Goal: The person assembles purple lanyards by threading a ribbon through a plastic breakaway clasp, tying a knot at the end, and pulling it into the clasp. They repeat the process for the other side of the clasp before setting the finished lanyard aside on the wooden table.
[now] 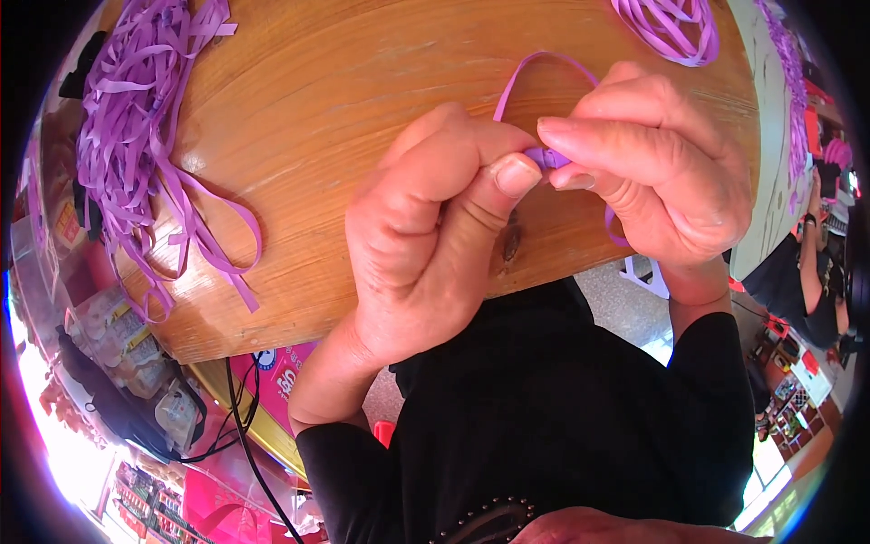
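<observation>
Over the wooden table, my left hand (426, 213) and my right hand (666, 159) meet with thumbs and forefingers pinched on a purple ribbon (548, 158). A short folded or knotted-looking bit of it shows between the fingertips; its exact form is too small to tell. From there the ribbon arches up behind the hands in a loop, and another stretch hangs below my right hand. Both hands are closed on it, the left with its other fingers curled in.
The wooden table (299, 181) ends just before my body. A heap of purple ribbons (136, 136) lies at its left, with a looped bundle of ribbon (671, 27) at the far right. Black cables (237, 408) hang below the left edge. Another person (807, 272) is off to the right.
</observation>
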Demonstrator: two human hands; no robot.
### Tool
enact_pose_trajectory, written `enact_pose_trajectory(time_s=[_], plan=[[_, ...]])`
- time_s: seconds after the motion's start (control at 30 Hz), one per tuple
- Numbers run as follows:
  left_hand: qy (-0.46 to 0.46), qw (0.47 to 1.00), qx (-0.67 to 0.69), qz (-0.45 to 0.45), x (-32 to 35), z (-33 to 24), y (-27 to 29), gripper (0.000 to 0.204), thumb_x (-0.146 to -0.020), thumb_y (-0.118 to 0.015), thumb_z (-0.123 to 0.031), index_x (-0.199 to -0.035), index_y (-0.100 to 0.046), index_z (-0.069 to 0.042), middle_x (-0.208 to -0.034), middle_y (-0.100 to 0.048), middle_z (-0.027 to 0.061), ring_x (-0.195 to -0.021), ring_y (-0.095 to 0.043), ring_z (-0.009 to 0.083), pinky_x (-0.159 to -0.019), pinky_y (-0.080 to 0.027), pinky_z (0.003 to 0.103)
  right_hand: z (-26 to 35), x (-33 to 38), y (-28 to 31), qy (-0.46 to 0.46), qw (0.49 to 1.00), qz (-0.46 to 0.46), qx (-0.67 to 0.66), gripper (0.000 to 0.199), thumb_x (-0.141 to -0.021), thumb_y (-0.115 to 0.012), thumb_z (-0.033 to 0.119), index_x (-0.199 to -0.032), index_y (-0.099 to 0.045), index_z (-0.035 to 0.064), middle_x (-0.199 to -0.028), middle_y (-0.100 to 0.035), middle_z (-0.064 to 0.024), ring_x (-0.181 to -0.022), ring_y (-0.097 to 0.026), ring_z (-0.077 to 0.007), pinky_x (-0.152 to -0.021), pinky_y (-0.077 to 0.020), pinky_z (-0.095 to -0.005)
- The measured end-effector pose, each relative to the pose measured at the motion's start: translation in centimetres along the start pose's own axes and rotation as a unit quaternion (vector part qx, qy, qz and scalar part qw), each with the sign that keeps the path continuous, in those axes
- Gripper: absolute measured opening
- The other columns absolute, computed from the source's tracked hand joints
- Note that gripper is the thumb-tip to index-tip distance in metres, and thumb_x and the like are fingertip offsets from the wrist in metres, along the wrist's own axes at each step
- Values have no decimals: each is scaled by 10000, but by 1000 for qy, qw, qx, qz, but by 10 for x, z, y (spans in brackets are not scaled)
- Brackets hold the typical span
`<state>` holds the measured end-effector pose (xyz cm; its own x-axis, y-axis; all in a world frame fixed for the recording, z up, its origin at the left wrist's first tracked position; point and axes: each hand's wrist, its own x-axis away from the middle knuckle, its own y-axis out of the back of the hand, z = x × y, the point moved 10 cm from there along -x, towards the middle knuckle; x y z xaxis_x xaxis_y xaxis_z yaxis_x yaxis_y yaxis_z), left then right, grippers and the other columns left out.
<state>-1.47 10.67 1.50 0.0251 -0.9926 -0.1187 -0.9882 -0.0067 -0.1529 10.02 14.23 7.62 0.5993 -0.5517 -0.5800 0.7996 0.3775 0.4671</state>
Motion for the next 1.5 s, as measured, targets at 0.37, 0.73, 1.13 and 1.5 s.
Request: enact_pose_trajectory(time_s=[0.37, 0.73, 1.13, 1.5], plan=[[-149, 953, -262, -16, -1, -28, -6, 100, -874, -666, -17, -958, -673, 36, -716, -502, 54, -660, -456, 154, -591, -351, 278, -1, -4, -2, -3, 997, 71, 32, 275, -795, -756, 98, -1003, -687, -68, -836, -633, -140, -668, -554, -198, -600, -447, -306], [-277, 877, -391, -23, 10, -40, -20, 226, -667, -733, 4, -888, -688, 25, -683, -491, 64, -578, -487, 189, -498, -357, 300, -13, 0, -10, -64, 987, 146, 39, 238, -845, -707, 188, -861, -636, -38, -736, -599, -105, -623, -557, -205, -534, -423, -312], [-336, 853, -400, 0, 15, -33, -31, 259, -637, -738, -7, -887, -677, 18, -694, -496, 55, -562, -481, 185, -489, -358, 311, -57, 44, -42, -431, 804, 175, -371, 330, -956, -623, 269, -755, -573, 12, -684, -530, -8, -606, -464, -70, -521, -342, -244], [-184, 934, -305, -35, -6, -25, -11, 79, -932, -616, -57, -963, -648, 8, -755, -548, 60, -691, -508, 156, -640, -399, 268, -64, 37, -26, -411, 857, 97, -296, 340, -918, -695, 271, -1000, -660, -57, -865, -673, -76, -796, -661, -123, -733, -516, -229]])
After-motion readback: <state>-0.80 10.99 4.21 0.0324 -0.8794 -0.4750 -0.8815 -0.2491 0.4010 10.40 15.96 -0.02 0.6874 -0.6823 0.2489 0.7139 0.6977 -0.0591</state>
